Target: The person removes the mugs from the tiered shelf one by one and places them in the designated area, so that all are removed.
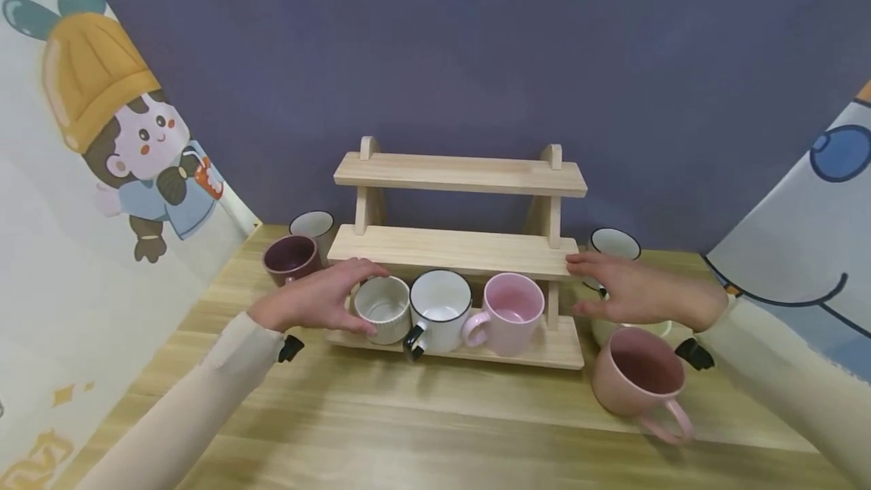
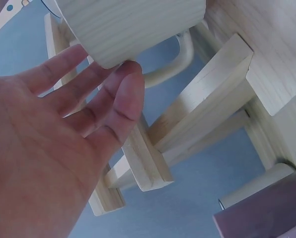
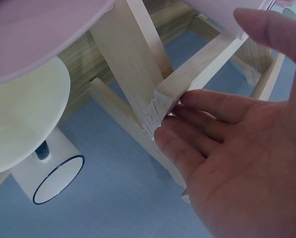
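A ribbed off-white cup (image 1: 382,310) stands at the left end of the shelf rack's lowest board. My left hand (image 1: 314,296) is at its left side, thumb toward the front and fingers toward the back. In the left wrist view, fingertips (image 2: 125,87) meet the edge of the cup (image 2: 133,27); its handle is beyond. A white mug (image 1: 441,310) with black rim and a pink mug (image 1: 512,314) stand to its right. My right hand (image 1: 629,289) holds nothing. Its outstretched fingertips (image 3: 170,141) are right at the end of the wooden rack's (image 1: 452,248) middle board.
Left of the rack stand a dark purple mug (image 1: 291,257) and a dark-rimmed mug (image 1: 313,224). To the right are another dark-rimmed mug (image 1: 615,243), a pale yellow-green cup (image 3: 26,116) and a larger pink mug (image 1: 633,373), close under my right forearm.
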Available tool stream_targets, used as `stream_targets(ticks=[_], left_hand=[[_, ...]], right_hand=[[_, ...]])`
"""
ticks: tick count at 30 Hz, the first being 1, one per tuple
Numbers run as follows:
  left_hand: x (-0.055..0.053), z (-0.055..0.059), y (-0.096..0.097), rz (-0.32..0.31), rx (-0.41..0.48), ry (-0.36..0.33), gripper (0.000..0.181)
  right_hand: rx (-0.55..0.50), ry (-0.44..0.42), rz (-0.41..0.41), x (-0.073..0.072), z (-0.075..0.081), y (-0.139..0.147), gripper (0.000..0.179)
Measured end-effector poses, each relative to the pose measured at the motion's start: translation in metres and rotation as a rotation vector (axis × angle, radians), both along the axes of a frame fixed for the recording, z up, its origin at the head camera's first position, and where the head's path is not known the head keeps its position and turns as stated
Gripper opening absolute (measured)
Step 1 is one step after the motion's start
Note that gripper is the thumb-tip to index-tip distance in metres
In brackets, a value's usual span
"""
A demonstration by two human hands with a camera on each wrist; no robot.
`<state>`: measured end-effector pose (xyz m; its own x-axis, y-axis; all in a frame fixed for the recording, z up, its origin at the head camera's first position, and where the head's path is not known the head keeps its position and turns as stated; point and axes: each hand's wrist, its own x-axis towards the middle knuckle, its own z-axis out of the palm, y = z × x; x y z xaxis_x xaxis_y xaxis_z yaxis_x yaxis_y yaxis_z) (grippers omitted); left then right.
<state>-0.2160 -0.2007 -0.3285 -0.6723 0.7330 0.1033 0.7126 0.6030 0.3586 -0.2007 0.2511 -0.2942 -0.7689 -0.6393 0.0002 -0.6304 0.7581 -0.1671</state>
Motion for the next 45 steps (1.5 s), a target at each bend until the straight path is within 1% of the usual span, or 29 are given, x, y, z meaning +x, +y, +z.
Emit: stream_targets(ticks=[3, 6, 10, 13, 15, 21, 27, 30, 35, 40, 45], left_hand=[[0.004, -0.007, 0.0, -0.01, -0.006, -0.003, 0.085], [0.006, -0.009, 0.001, -0.01, -0.014, 0.013, 0.085], [0.004, -0.007, 0.003, -0.008, -0.028, 0.053, 0.082], [0.002, -0.004, 0.004, -0.004, -0.04, 0.068, 0.081], [0.0, -0.001, 0.003, 0.002, -0.049, 0.069, 0.08], [-0.004, 0.001, 0.004, 0.01, -0.077, 0.059, 0.078], [-0.008, -0.001, 0.005, 0.0, -0.06, 0.063, 0.079], [-0.008, -0.003, 0.007, -0.002, -0.052, 0.072, 0.079], [-0.007, -0.005, 0.01, -0.003, -0.033, 0.091, 0.075], [-0.009, -0.006, 0.008, -0.003, -0.021, 0.1, 0.075], [-0.009, -0.005, 0.005, -0.012, -0.004, 0.09, 0.076]], right_hand=[[-0.003, -0.021, -0.004, 0.005, -0.005, 0.0, 0.063], [-0.009, -0.031, -0.006, 0.007, -0.008, 0.0, 0.065], [-0.017, -0.019, 0.003, 0.006, -0.006, 0.001, 0.064], [-0.015, 0.001, 0.014, 0.003, -0.003, 0.001, 0.064], [-0.012, 0.012, 0.017, 0.0, -0.001, -0.001, 0.064], [-0.004, 0.013, 0.013, -0.004, 0.001, -0.001, 0.064], [0.007, 0.009, 0.011, -0.004, 0.002, -0.001, 0.064], [0.007, 0.006, 0.015, -0.004, 0.001, 0.0, 0.063], [0.015, -0.002, 0.006, -0.004, 0.002, -0.001, 0.064], [0.021, -0.01, -0.006, -0.006, 0.003, -0.002, 0.066], [0.028, -0.021, -0.007, -0.007, 0.002, -0.002, 0.068]])
